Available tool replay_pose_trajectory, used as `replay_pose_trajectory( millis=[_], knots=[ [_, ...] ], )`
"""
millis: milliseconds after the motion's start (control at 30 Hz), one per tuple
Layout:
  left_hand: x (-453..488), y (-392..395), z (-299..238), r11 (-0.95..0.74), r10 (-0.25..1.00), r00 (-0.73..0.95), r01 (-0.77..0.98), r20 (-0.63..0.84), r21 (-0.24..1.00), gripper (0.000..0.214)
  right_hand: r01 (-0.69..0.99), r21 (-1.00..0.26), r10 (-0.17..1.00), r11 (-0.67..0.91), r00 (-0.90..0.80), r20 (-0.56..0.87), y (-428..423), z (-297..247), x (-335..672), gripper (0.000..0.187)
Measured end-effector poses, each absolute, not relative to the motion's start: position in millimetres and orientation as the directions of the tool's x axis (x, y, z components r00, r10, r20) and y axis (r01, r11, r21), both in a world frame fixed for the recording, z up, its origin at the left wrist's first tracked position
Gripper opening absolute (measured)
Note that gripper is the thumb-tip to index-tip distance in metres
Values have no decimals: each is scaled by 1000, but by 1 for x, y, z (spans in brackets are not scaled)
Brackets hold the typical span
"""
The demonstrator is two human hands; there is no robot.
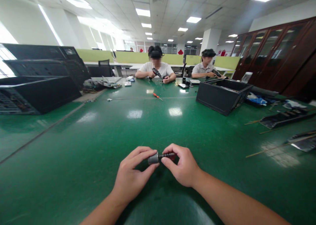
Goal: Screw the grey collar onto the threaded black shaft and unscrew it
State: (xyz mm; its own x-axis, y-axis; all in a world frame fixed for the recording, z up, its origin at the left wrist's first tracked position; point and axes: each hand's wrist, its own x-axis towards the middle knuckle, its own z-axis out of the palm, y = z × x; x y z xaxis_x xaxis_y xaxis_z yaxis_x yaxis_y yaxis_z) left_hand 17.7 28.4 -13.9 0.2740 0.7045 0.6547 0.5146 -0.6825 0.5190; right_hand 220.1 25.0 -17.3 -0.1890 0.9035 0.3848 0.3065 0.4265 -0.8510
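On the near side of one orange screwdriver, head view: two bare hands, one small part shared between them. Counted as one gray cylinder plus one dark ribbed shaft poking out of its end. Can't tell from this angle whether lifted off the green tabletop or just touching it.

Left hand: back upward, forearm slanting in from left of the screwdriver, thumb below and fingers above, pinched narrowly around the cylinder. Right hand: forearm coming in from right of the screwdriver, wrist angled inward, thumb and index finger curled close around the shaft, other fingers tucked and mostly hidden. Fingertips of both hands nearly meeting where cylinder and shaft join.

Beyond the screwdriver: two seated co-workers, two dark headsets, two drill-like tools, one of each per person.

Well off to the left of the screwdriver: at least three big black casings, plus one heap of loose metal parts closer in. To the right of it: one open-topped black box, then farther out at least three thin yellowish rods.
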Motion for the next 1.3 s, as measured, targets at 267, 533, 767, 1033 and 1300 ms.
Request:
replay_pose_trajectory(
  millis=[267, 533, 767, 1033, 1300],
  knots=[
    [20, 28, -13, -677, 705, 264, 525, 658, 515, 25, 323, -847, 906, 423, -183, 383, 25, -16, 221, 6],
    [20, 27, -10, -681, 702, 264, 522, 662, 514, 23, 337, -845, 909, 414, -188, 371, 24, -15, 221, 5],
    [19, 28, -14, -676, 707, 264, 526, 656, 516, 25, 329, -851, 911, 410, -187, 367, 25, -17, 221, 6],
    [19, 27, -13, -681, 704, 268, 518, 658, 518, 25, 323, -863, 921, 388, -178, 348, 24, -16, 220, 6],
    [19, 27, -13, -678, 703, 262, 525, 661, 514, 25, 308, -873, 924, 378, -177, 338, 25, -17, 220, 6]
  ],
)
